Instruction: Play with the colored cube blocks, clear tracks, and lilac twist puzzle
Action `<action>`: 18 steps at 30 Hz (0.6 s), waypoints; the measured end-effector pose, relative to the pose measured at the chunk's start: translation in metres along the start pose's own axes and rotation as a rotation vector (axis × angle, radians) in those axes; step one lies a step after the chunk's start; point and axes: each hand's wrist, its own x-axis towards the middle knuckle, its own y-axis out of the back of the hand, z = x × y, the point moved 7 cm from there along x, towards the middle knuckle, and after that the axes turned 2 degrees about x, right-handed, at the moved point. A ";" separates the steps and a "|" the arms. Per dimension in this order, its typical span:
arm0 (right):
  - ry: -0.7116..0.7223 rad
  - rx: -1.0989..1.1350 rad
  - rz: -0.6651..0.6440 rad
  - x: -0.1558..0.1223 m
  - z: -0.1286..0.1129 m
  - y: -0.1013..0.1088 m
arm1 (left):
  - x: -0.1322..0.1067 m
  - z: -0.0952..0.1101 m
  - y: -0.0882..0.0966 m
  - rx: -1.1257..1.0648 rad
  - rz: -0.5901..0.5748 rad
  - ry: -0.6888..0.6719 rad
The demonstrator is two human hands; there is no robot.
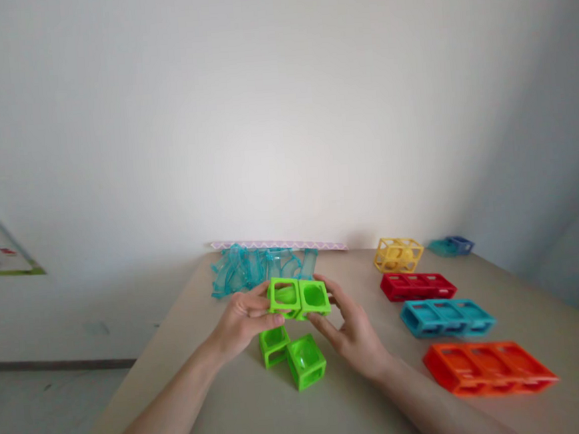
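Note:
Two green hollow cubes, a left one and a right one, are held side by side above the table, their faces touching. My left hand grips the left cube between thumb and fingers. On the other side, my right hand has its thumb and fingers around the right cube. Whether the two cubes are locked together I cannot tell. Just below them on the table sit two more green cubes, a left one and a nearer, slightly turned one.
Rows of joined hollow cubes in red, blue and orange lie at right. Behind them are a yellow frame cube and a dark blue cube. Clear teal track pieces heap near a patterned strip by the wall.

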 end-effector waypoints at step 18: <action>0.271 0.189 -0.169 -0.006 -0.032 0.001 | 0.000 -0.012 0.005 -0.252 0.037 0.026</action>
